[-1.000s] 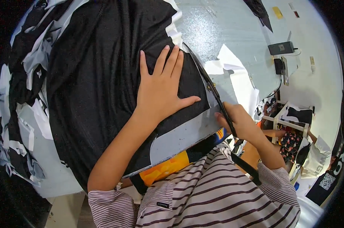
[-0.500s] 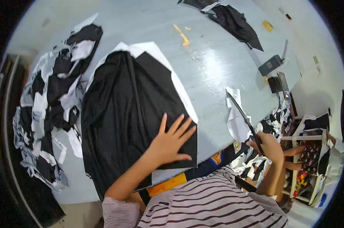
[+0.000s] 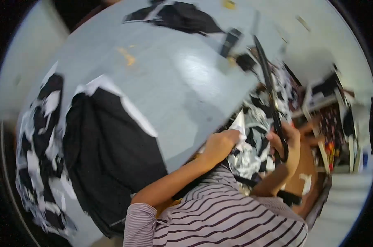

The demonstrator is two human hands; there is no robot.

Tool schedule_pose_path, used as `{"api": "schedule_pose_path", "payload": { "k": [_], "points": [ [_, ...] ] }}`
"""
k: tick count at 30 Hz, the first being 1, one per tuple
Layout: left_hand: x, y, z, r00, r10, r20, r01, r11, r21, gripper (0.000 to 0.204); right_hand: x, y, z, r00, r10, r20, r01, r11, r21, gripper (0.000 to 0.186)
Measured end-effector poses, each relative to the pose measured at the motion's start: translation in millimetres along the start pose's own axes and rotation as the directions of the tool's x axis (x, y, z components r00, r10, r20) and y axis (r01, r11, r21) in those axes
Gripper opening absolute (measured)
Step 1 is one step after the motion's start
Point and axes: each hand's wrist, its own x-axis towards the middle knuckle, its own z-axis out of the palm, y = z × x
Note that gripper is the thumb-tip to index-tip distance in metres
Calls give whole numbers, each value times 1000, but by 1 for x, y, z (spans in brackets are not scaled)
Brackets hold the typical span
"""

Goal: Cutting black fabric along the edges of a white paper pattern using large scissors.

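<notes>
My left hand [image 3: 220,146] is closed on a white fabric scrap [image 3: 239,122], holding it at the table's right edge above a heap of offcuts. In my right hand [image 3: 291,142] is a pair of large dark scissors [image 3: 269,80], blades pointing up and away; the blades look together. To the left, a big black fabric piece [image 3: 120,140] lies on the table with creases in its left part. White material [image 3: 139,117] shows beneath its upper right edge. Neither hand touches the black piece.
Offcuts [image 3: 258,119] in black, white and grey heap beside the table's right edge. More scraps [image 3: 34,156] cover its left side. Dark fabric [image 3: 188,16] and a dark box-like object [image 3: 231,42] are at the far side. A shelf unit [image 3: 318,105] stands at right.
My left hand has left the black fabric and moved right, taking the white scrap from the table. The scissors have swung upright in my right hand. The view has turned right.
</notes>
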Motion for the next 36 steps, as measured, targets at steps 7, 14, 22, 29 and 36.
{"api": "schedule_pose_path", "payload": {
  "k": [7, 14, 22, 29, 36],
  "points": [
    [83, 89, 38, 991, -129, 21, 98, 630, -771, 23, -49, -22, -43, 884, -35, -466, 114, 983, 143, 31],
    [75, 55, 8, 939, 208, 275, -208, 978, -31, 60, -52, 7, -70, 635, -115, -764, 205, 978, 23, 25],
    [-151, -40, -195, 925, -221, -310, 359, 774, 521, 36, 37, 128, -54, 980, -187, -75, 200, 866, 458, 19],
    [-214, -43, -264, 801, -379, -464, 583, 670, 460, 38, 38, 20, 167, 634, 37, 772, -323, 920, 222, 25],
    [-126, -199, -345, 792, -214, -571, 604, 408, 685, 57, 12, 25, 257, 328, -338, 882, -433, 776, 458, 9]
  ]
}}
